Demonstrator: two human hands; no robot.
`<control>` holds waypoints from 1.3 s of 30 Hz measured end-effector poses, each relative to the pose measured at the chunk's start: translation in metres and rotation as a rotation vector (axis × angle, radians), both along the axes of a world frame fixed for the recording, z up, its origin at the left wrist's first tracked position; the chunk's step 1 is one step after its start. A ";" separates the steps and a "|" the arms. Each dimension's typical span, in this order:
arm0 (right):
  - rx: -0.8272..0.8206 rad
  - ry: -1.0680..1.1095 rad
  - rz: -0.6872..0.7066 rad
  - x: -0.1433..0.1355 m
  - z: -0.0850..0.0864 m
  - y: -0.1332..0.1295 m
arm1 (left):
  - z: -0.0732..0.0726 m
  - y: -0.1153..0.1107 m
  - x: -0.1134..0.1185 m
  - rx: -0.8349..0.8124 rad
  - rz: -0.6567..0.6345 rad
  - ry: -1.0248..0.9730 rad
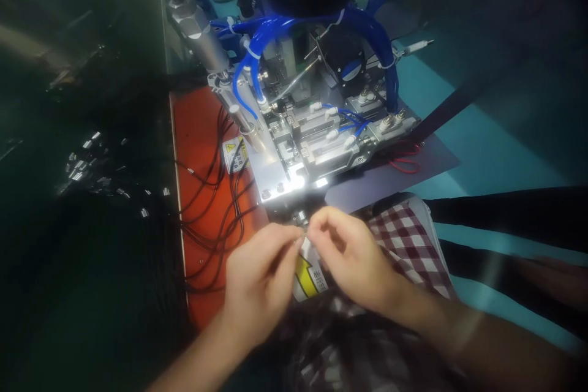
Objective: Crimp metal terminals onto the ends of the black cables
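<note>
My left hand (261,272) and my right hand (349,254) meet fingertip to fingertip just in front of a metal machine (321,141). Both are closed in a pinch. Something tiny and pale seems to lie between the fingertips, too small to make out. Right beyond them is the machine's brightly lit front edge, with a small metal fitting (301,217) below it. Under my hands shows a white label with a yellow arrow (309,275).
Thick blue tubes (275,27) arch over the machine. Black cables (220,196) cross an orange-red board (193,135) at the left, beside a warning label (236,155). Several small shiny pieces (80,165) lie on the dark surface farther left. Another person's blurred hand (551,278) shows at the right.
</note>
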State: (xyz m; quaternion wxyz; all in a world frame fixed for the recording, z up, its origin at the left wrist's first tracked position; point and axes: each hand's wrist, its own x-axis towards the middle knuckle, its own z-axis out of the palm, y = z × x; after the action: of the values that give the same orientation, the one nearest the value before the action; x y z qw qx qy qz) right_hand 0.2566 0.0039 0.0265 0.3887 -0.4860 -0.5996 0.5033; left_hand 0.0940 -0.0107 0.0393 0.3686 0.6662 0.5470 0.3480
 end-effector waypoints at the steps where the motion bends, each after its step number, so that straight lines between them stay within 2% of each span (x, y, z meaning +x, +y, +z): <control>1: -0.177 0.100 0.047 0.000 0.002 0.001 | -0.001 0.000 -0.001 0.121 -0.087 0.048; 3: -0.432 0.259 0.133 0.002 0.004 0.003 | -0.001 0.004 -0.002 0.177 -0.182 0.048; 4: -0.489 0.295 0.145 0.002 0.004 0.004 | 0.000 0.007 -0.001 0.111 -0.173 0.007; 6: -0.492 0.289 0.096 0.004 0.004 0.006 | 0.003 0.013 0.002 -0.140 -0.070 -0.124; 8: -0.428 0.234 0.040 0.004 0.001 0.006 | 0.006 0.020 0.006 -0.420 0.018 -0.260; 10: -0.350 0.177 0.013 0.004 -0.003 0.005 | 0.008 0.023 0.008 -0.564 0.075 -0.348; 16: -0.190 0.056 -0.008 0.003 -0.014 0.003 | 0.006 0.023 0.010 -0.513 0.176 -0.292; 20: -0.241 0.078 0.006 0.003 -0.012 0.004 | 0.005 0.023 0.012 -0.612 0.207 -0.409; 26: -0.284 0.138 -0.006 0.001 -0.010 0.006 | 0.003 0.025 0.011 -0.710 0.165 -0.553; 30: -0.261 0.148 -0.012 0.001 -0.011 0.005 | 0.005 0.023 0.011 -0.694 0.150 -0.487; 34: -0.173 0.091 -0.026 0.001 -0.010 0.004 | 0.010 0.018 0.013 -0.619 0.191 -0.358; 39: -0.092 0.026 -0.022 0.001 -0.009 0.000 | 0.008 0.014 0.013 -0.644 0.236 -0.388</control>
State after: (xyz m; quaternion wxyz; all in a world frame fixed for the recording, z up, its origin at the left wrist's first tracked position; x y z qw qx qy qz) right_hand 0.2572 0.0040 0.0175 0.3793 -0.5031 -0.5654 0.5324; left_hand 0.1071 0.0035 0.0476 0.6129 0.3707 0.6212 0.3179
